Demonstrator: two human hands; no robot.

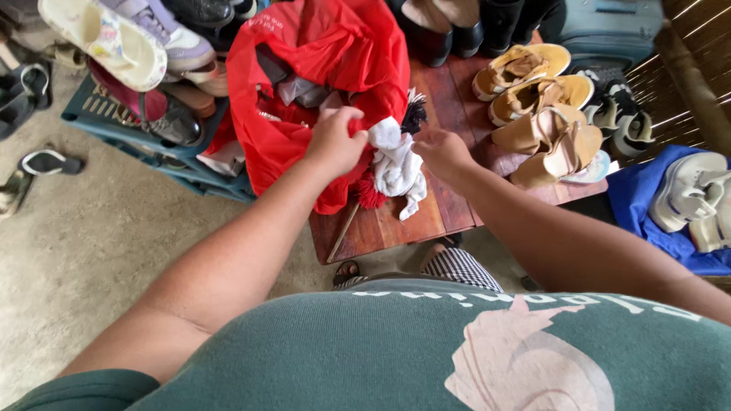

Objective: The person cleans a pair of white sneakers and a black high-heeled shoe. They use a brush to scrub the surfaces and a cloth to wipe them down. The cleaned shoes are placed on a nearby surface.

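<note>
White cloth [397,164] between both hands' fingers [358,137]

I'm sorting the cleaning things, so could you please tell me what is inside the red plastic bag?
Through the open mouth of the red plastic bag, grey cloth shows. The left hand grips its rim beside a white rag. Anything deeper is covered by the plastic.

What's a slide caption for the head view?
Left hand grips red plastic bag; right hand reaches white cloth on wooden table.

A crumpled red plastic bag [320,84] lies open on the table, a white cloth [397,167] at its mouth.
</note>
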